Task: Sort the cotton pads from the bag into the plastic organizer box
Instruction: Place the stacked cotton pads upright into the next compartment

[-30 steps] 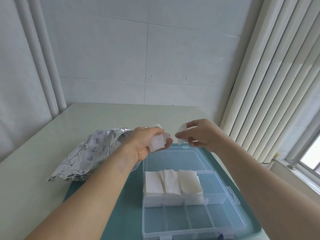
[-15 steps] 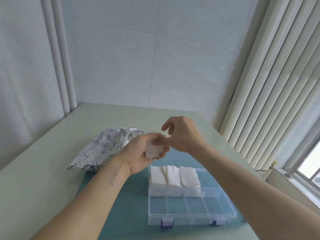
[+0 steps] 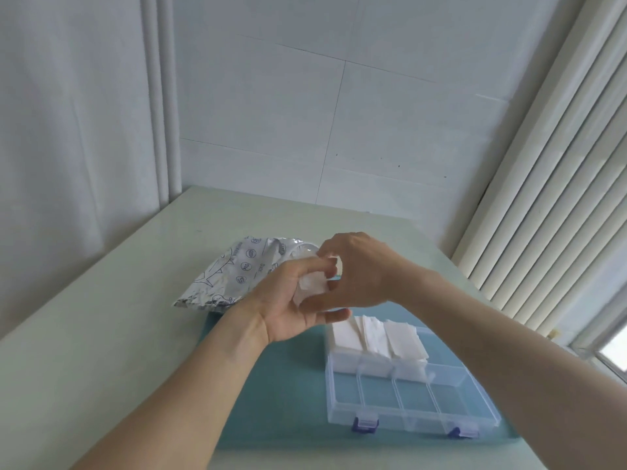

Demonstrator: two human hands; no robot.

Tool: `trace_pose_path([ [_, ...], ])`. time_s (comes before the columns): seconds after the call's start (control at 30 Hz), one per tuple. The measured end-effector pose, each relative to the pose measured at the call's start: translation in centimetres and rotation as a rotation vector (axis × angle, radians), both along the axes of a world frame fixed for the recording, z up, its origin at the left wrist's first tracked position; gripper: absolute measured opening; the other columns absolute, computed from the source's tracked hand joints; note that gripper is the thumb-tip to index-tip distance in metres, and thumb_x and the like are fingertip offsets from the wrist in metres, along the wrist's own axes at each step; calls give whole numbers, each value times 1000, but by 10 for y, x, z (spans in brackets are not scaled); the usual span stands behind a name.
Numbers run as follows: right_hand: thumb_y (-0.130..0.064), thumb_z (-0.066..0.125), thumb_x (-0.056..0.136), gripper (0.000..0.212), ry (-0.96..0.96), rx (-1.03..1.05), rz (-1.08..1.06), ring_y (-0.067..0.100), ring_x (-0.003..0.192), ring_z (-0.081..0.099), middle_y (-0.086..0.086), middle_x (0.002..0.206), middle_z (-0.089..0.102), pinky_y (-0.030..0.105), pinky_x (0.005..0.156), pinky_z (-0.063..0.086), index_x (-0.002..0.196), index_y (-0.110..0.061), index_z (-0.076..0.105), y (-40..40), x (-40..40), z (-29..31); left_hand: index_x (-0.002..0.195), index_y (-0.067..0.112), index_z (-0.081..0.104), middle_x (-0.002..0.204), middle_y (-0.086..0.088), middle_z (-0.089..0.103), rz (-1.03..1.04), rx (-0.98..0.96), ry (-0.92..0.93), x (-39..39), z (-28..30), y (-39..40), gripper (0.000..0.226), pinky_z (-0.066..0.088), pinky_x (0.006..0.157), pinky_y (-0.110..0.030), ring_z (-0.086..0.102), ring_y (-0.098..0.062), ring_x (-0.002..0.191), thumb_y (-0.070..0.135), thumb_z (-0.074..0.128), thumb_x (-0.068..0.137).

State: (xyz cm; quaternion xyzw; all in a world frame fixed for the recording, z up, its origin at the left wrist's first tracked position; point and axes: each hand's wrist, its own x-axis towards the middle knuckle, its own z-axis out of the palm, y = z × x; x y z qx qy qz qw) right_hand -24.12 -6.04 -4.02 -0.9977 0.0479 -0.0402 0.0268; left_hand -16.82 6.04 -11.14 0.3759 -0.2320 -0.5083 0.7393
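Note:
My left hand (image 3: 288,310) holds a small stack of white cotton pads (image 3: 310,286) in its curled fingers, above the table. My right hand (image 3: 359,269) is against the same stack, its fingertips pinching at the top pad. Behind the hands lies the silver printed bag (image 3: 237,273), partly hidden by them. The clear plastic organizer box (image 3: 407,398) stands open on a teal mat, below and right of the hands. Three of its far compartments hold white cotton pads (image 3: 376,337); the near row of compartments holds nothing.
The teal mat (image 3: 288,385) lies on a pale green table (image 3: 101,334) set in a tiled corner. Vertical blinds (image 3: 559,198) hang on the right by a window. Two blue latches (image 3: 364,424) sit on the box's near edge.
My right hand has come back to the stack in my left hand, after being apart from it a second ago. The camera has tilted up and back, so the box sits lower in view.

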Motion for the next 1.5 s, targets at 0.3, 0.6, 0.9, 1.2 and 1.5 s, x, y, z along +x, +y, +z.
trace_pose_path([
  [0.3,-68,85,55,89,-46,97,68,9,106,57,-13,120,62,32,95,48,131,-27,58,3,4,-6,110,7,60,96,-10,61,-38,-102,-72,7,-4,4,28,56,76,-32,63,-20,87,4,66,83],
  [0.6,-69,84,57,60,-89,75,49,14,105,59,-12,117,62,36,93,50,97,-29,62,0,4,-10,100,8,63,97,-12,56,16,-86,6,10,-5,1,15,53,74,-32,59,-21,85,10,65,86],
  [0.9,-54,93,54,78,-144,150,108,16,99,61,-6,111,62,38,89,52,119,-22,65,3,4,-14,105,10,65,93,-7,65,-9,-117,-85,8,-5,2,19,53,71,-24,66,-15,81,14,65,86],
  [1.2,-38,98,55,68,-88,343,83,-7,85,63,-15,101,62,7,69,50,113,-18,67,0,-3,-10,128,12,58,119,-13,50,-2,-111,-18,11,-8,0,59,56,77,-35,64,-21,92,28,83,77],
  [1.5,-39,96,58,60,-84,342,106,0,87,65,-13,103,64,25,80,59,105,-22,65,9,-3,-7,114,14,69,110,-10,59,108,-163,57,5,-6,-2,34,58,81,-37,65,-24,94,28,75,84],
])
